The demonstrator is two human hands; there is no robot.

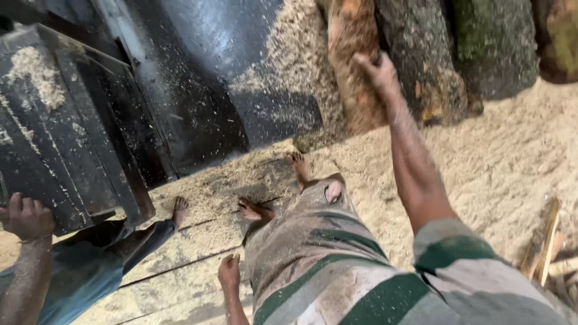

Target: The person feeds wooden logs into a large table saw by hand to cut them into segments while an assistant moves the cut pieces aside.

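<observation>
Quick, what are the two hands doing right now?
Left hand: hangs loosely curled, holding nothing.
Right hand: fingers closed on the end of a log.

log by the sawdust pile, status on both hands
Right hand gripping log end. Left hand hanging free. Co-worker's hand on black machine.

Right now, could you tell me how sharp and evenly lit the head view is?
Head view: right hand on the log is motion-blurred; the dark machine sits in shadow, while the sawdust floor is brightly lit.
</observation>
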